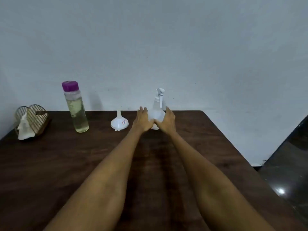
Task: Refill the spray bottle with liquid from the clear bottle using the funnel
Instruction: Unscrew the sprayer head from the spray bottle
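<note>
Reaching with both arms, you have your left hand (143,120) and right hand (166,120) flanking the round belly of the white translucent plastic spray bottle (157,112), which stands upright at the far edge of the dark wooden table (66,164). Your fingers look extended and lie against its sides; whether they actually grip it I cannot tell. Its trigger head is on, so it likely needs unscrewing first. Just left, the small white plastic funnel (119,122) rests mouth-down, spout up. Farther left stands the tall clear bottle with a purple cap (75,107), capped, holding pale liquid. A wire napkin holder (30,120) sits at the far left.
</note>
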Tool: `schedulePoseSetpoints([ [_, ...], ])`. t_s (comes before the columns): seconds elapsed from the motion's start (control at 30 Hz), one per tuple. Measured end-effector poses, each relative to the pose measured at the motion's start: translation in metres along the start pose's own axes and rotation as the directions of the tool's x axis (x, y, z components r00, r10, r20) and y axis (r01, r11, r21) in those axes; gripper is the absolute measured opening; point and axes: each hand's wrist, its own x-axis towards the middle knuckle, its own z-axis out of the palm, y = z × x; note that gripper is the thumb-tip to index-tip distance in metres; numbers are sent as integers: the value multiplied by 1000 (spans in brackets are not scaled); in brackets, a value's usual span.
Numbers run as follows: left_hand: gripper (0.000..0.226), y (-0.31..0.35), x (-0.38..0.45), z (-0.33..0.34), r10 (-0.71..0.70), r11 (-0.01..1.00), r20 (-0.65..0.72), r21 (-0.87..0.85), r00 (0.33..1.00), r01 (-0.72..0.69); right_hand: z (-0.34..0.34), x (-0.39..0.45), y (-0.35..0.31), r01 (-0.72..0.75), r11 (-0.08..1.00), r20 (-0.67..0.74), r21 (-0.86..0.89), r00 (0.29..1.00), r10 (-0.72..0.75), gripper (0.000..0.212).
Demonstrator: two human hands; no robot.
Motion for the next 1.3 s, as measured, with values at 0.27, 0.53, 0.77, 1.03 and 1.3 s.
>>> schedulePoseSetpoints([
  [0.27, 49, 8, 25, 14, 68, 992, 70, -106, 995, -61, 13, 21, 3, -1, 1000, 40, 8, 999, 1, 60],
  [0.53, 67, 23, -47, 6, 34, 996, 94, -85, 995, -26, -19, -38, 3, 4, 999, 78, -52, 997, 0, 79],
  [0.77, 69, 33, -132, 8, 71, 993, 92, -101, 993, -62, -51, -130, -2, 103, 989, 77, -106, 993, -95, 81],
  [1.03, 67, 34, -197, 19, 107, 981, 42, -168, 993, -98, -68, -200, 4, 32, 998, 108, -53, 994, -26, 93],
  [1.3, 67, 50, -204, 25, 49, 984, 27, -172, 998, -43, -118, -196, -2, -21, 996, 427, -83, 903, 55, 69],
])
